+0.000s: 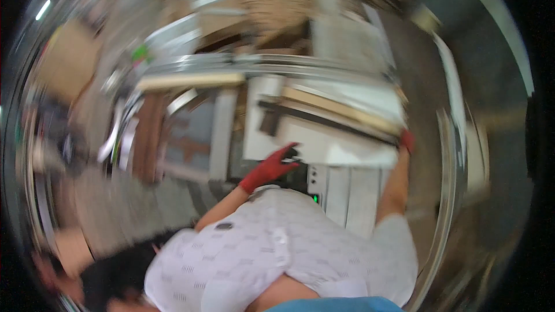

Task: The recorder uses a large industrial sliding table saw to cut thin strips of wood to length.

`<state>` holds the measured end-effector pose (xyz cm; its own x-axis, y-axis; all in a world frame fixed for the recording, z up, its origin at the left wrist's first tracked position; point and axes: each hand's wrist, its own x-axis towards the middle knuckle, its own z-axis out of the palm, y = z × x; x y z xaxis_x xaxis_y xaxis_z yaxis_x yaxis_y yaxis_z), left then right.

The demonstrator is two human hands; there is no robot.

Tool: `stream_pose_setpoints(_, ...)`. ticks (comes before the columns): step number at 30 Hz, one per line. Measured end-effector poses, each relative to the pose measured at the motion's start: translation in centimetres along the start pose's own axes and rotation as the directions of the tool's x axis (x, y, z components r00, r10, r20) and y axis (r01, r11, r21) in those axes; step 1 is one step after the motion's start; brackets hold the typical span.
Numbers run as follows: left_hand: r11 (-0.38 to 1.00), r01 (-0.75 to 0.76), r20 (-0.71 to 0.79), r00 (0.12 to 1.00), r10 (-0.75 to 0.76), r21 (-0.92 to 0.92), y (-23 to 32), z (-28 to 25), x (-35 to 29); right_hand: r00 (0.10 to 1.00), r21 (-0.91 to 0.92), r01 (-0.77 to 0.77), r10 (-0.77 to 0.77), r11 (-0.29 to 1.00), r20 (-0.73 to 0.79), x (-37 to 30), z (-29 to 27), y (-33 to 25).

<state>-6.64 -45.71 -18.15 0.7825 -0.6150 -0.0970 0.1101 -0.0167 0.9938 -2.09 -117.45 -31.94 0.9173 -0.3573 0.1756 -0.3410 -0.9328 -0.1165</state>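
My left hand, in a red glove, is over the near edge of a white board. Its fingers are spread, with a dark patch between them that is too blurred to make out. At the board's right end, my right hand, also red-gloved, touches or sits beside the end of a long dark strip; motion smears its fingers. Next to that strip, a pale wooden bar lies slanted across the board. A short dark piece meets the strip's left end.
A metal rail runs along the far side of the worktable. To the left are a grey panel and a brown board. Stacked boards stand beyond. Another person in black is close at my lower left.
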Motion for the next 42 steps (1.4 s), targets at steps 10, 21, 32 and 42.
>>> stream_pose_setpoints(10, 0.848, 0.202, -0.099, 0.953, -0.285, -0.49, -3.5, 3.1, 10.8, 0.936, 0.927, -0.244, 0.32, 0.284, 0.149, -5.3, -14.1, -16.0)
stream_pose_setpoints(21, 0.657, -0.209, -0.53, 0.778, -0.336, -0.724, 2.4, 10.4, 14.8, 0.858, 0.945, 0.015, 0.482, 0.327, -0.18, -23.1, -32.2, -27.1)
stream_pose_setpoints(32, 0.973, 0.086, -0.972, 0.122, 0.201, 0.212, 0.6, -13.9, 2.5, 0.97, 0.97, -0.242, -0.017, -0.017, 0.241, -16.5, -19.3, -46.9)
stream_pose_setpoints(42, 0.996, 0.077, -0.999, -0.015, 0.043, 0.042, 2.4, -38.5, -3.7, 0.9, 0.934, -0.355, -0.26, 0.03, 0.35, -10.3, -11.5, -71.7)
